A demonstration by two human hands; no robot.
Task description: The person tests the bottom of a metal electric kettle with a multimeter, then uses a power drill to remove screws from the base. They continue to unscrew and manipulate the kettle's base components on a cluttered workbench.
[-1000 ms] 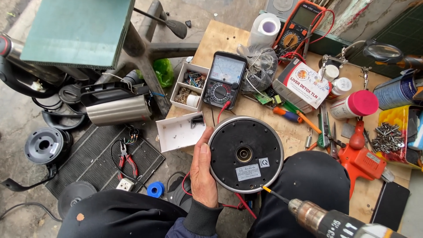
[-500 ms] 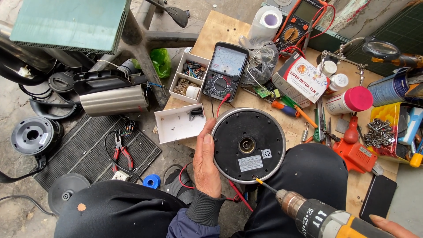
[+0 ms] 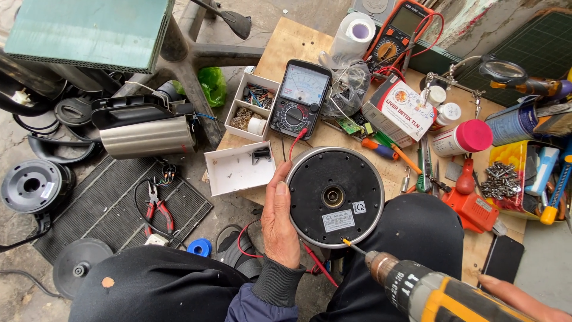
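The left hand (image 3: 280,223) clamps the rim of the round kettle base (image 3: 335,196), propped underside-up on the lap against the surface (image 3: 292,48), while the right hand (image 3: 524,298) grips the cordless drill (image 3: 429,289); the base looks rigid, light and smooth-edged, best held at its rim.

Left hand (image 3: 280,223) clasped the left rim of a round black kettle base (image 3: 335,195), underside up on the lap. Right hand (image 3: 518,297) (only partly in frame, near right) gripped a yellow cordless drill (image 3: 426,289), bit tip touching the base's near edge. Just beyond lay an analogue multimeter (image 3: 300,98) on the wooden board (image 3: 286,50); red pliers (image 3: 156,209) lay far left on a grille.
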